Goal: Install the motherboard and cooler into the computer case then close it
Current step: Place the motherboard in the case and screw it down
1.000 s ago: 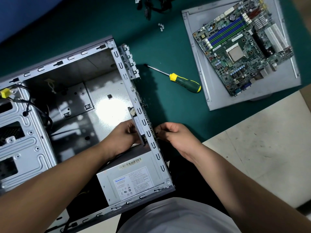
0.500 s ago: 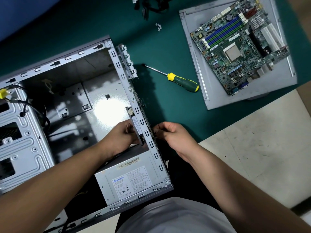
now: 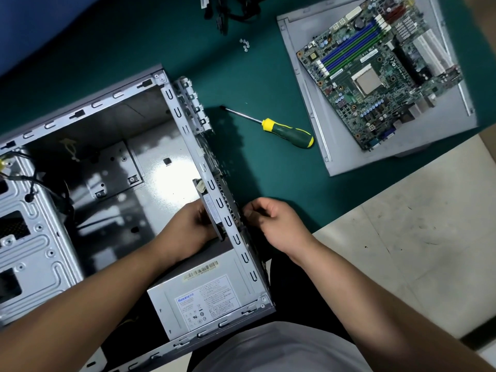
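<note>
Almost nothing has moved since the earlier frames: both hands stay at the case's rear wall, only the view drifts slightly.

Nearest, at 6 o'clock: power supply (image 3: 198,299) sits in the near corner of the open computer case (image 3: 94,108), label up. The case lies on its side on the green desk (image 3: 255,84), filling the 9 o'clock half of the view.

Left hand (image 3: 188,226) is inside the case, fingers curled round a flat rear fan (image 3: 212,210) that stands upright against the inner face of the rear wall. Right hand (image 3: 273,221) is outside the same wall, directly opposite, fingers curled, pinching something small at the perforated panel; cannot tell what it is.

Further in, the case floor is bare metal with glare; black cables (image 3: 40,183) run along the drive cage at 9 o'clock.

At 1 o'clock from the hands, a screwdriver (image 3: 284,130) with green/yellow handle lies flat on the desk, tip towards the case, well apart from both.

Motherboard (image 3: 381,73) is at 2 o'clock, not in the case: it rests on the grey side panel (image 3: 316,108) on the desk, socket up, blue and green RAM slots visible.

Far edge, 12 o'clock: a few loose screws (image 3: 244,45) and, beyond them, a bundle of black leads (image 3: 228,12).
</note>
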Demonstrator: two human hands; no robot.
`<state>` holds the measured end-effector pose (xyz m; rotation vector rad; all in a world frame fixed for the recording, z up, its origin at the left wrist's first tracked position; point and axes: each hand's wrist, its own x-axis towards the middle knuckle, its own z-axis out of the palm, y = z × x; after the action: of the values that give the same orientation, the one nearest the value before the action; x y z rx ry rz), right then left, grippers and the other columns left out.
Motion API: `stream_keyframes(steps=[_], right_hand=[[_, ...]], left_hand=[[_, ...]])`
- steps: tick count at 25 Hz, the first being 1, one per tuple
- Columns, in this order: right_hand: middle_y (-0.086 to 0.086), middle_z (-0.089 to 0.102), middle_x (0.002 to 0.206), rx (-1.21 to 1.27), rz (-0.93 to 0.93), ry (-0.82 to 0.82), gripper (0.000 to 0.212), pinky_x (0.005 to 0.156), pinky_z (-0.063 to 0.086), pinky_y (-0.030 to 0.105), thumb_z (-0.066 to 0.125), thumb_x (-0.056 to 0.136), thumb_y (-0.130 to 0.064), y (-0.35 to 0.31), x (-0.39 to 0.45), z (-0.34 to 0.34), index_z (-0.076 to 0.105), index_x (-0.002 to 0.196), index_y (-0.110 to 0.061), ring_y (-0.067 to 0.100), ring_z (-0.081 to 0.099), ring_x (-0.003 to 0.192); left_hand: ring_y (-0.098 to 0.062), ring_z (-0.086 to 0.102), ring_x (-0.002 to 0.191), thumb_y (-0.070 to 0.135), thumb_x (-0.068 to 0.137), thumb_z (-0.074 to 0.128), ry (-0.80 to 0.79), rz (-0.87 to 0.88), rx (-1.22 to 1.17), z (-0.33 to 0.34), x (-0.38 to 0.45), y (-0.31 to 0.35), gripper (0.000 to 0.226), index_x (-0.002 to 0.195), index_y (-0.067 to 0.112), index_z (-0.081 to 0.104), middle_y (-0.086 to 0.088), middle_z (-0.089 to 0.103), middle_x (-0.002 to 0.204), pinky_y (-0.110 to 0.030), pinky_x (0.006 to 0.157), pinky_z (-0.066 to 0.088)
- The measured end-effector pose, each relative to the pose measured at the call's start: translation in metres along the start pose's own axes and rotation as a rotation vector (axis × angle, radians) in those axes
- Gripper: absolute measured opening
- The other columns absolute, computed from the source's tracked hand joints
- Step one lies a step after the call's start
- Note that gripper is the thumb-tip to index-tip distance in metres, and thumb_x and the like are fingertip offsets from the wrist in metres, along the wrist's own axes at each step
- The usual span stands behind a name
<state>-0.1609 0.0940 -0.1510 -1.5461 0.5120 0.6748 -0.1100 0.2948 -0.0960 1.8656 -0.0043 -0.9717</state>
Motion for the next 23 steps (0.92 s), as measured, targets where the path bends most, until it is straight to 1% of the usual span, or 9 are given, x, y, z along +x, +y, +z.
stream_keyframes(steps=[3, 5, 8, 10, 11, 14, 16, 18, 23], right_hand=[[-0.014, 0.073, 0.081, 0.009, -0.022, 0.021, 0.012, 0.071, 0.046, 0.016, 0.069, 0.095, -0.021, 0.003, 0.000, -0.002, 0.073, 0.089, -0.032, -0.003, 0.062, 0.072], [-0.015, 0.073, 0.081, 0.016, -0.045, 0.005, 0.014, 0.070, 0.045, 0.012, 0.069, 0.095, -0.020, 0.003, 0.000, -0.003, 0.073, 0.089, -0.032, -0.004, 0.063, 0.073], [-0.015, 0.073, 0.084, 0.016, -0.067, -0.020, 0.016, 0.073, 0.046, 0.013, 0.069, 0.095, -0.020, 0.003, 0.002, -0.005, 0.073, 0.088, -0.033, -0.002, 0.064, 0.077], [-0.014, 0.073, 0.086, -0.015, -0.106, -0.029, 0.015, 0.075, 0.046, 0.015, 0.070, 0.094, -0.019, 0.004, 0.003, -0.005, 0.073, 0.086, -0.032, -0.001, 0.064, 0.079], [-0.014, 0.072, 0.086, -0.036, -0.130, -0.028, 0.016, 0.075, 0.046, 0.015, 0.070, 0.094, -0.019, 0.004, 0.004, -0.004, 0.072, 0.085, -0.032, -0.001, 0.064, 0.080], [-0.016, 0.070, 0.086, -0.057, -0.159, -0.020, 0.017, 0.074, 0.044, 0.013, 0.071, 0.093, -0.018, 0.005, 0.003, -0.004, 0.071, 0.084, -0.031, -0.002, 0.062, 0.080], [-0.019, 0.069, 0.086, -0.068, -0.158, -0.016, 0.019, 0.074, 0.043, 0.012, 0.072, 0.093, -0.017, 0.005, 0.003, -0.004, 0.070, 0.082, -0.033, -0.003, 0.061, 0.079], [-0.020, 0.068, 0.085, -0.083, -0.171, -0.006, 0.022, 0.073, 0.042, 0.010, 0.072, 0.093, -0.016, 0.004, 0.003, -0.003, 0.070, 0.081, -0.035, -0.005, 0.061, 0.080], [-0.014, 0.067, 0.087, -0.166, -0.167, -0.023, 0.015, 0.075, 0.046, 0.017, 0.072, 0.093, -0.020, -0.005, 0.003, -0.005, 0.071, 0.083, -0.030, 0.001, 0.061, 0.082]], left_hand=[[0.020, 0.063, 0.084, -0.008, 0.084, 0.073, 0.038, 0.046, 0.146, -0.001, 0.000, -0.001, 0.042, 0.088, 0.034, 0.069, 0.039, 0.069, 0.083, 0.001, 0.073, 0.043], [0.026, 0.058, 0.081, -0.005, 0.082, 0.075, 0.071, 0.101, 0.328, -0.002, 0.001, -0.006, 0.046, 0.081, 0.040, 0.067, 0.046, 0.062, 0.075, 0.003, 0.071, 0.040], [0.005, 0.066, 0.079, 0.004, 0.080, 0.077, 0.052, 0.212, 0.588, -0.009, 0.004, -0.013, 0.024, 0.085, 0.028, 0.076, 0.027, 0.066, 0.081, -0.005, 0.071, 0.044], [-0.017, 0.070, 0.077, 0.012, 0.081, 0.077, 0.029, 0.237, 0.718, -0.013, 0.005, -0.016, 0.011, 0.086, 0.022, 0.076, 0.004, 0.073, 0.087, -0.027, 0.069, 0.056], [-0.022, 0.070, 0.075, 0.014, 0.082, 0.077, 0.026, 0.245, 0.767, -0.014, 0.006, -0.015, 0.007, 0.085, 0.020, 0.075, -0.002, 0.073, 0.087, -0.032, 0.067, 0.057], [-0.028, 0.067, 0.061, 0.021, 0.083, 0.073, 0.065, 0.327, 0.908, -0.014, 0.006, -0.013, 0.011, 0.073, 0.016, 0.072, -0.008, 0.070, 0.074, -0.031, 0.055, 0.054], [-0.029, 0.066, 0.057, 0.031, 0.087, 0.051, 0.044, 0.366, 0.973, -0.015, 0.006, -0.011, 0.033, 0.067, 0.014, 0.072, -0.009, 0.068, 0.067, -0.029, 0.052, 0.054], [-0.029, 0.063, 0.052, 0.032, 0.085, 0.040, 0.040, 0.460, 1.014, -0.015, 0.008, -0.009, 0.043, 0.062, 0.012, 0.070, -0.010, 0.065, 0.061, -0.029, 0.049, 0.053], [-0.029, 0.062, 0.047, 0.027, 0.080, 0.041, 0.087, 0.554, 1.025, -0.012, 0.010, -0.013, 0.039, 0.057, 0.011, 0.068, -0.011, 0.063, 0.056, -0.029, 0.043, 0.052]])
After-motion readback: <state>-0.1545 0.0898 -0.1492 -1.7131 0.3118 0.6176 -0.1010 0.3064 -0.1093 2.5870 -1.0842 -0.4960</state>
